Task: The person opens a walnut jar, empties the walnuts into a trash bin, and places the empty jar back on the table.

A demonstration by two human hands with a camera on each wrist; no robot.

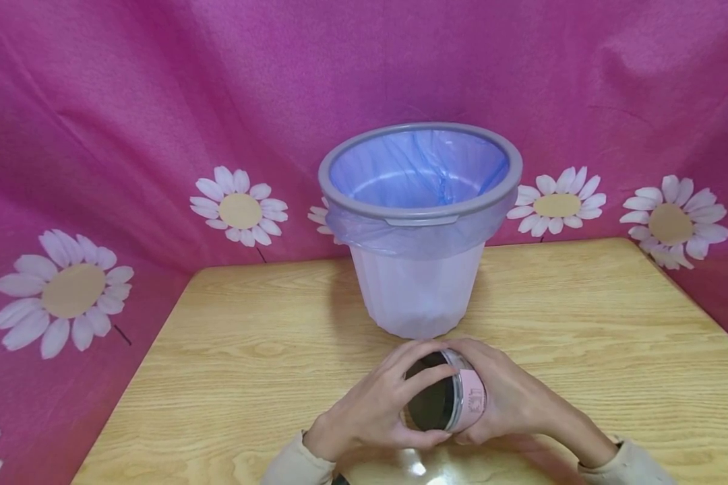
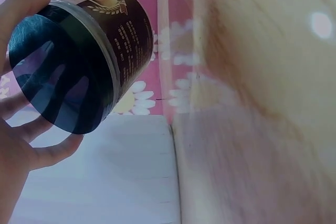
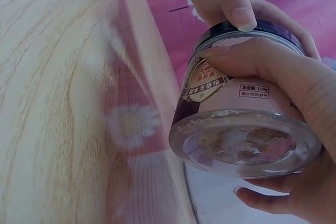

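A clear plastic jar (image 1: 473, 402) with a pink and brown label is held tilted on its side, low over the table. Its black lid (image 1: 432, 404) faces left. My left hand (image 1: 364, 404) grips the lid, fingers spread over its top and round the edge, as the left wrist view also shows on the lid (image 2: 63, 72). Round the body of the jar wraps my right hand (image 1: 512, 394), thumb across the label (image 3: 241, 85). The jar's clear base (image 3: 247, 142) turns toward the right wrist camera, with brownish and pinkish patches showing through it.
Behind the hands stands a white bin (image 1: 418, 289) with a grey rim (image 1: 421, 214) and a blue bag liner (image 1: 412, 168). The wood-grain table (image 1: 249, 364) reaches back to a pink cloth (image 1: 279, 87) printed with white daisies.
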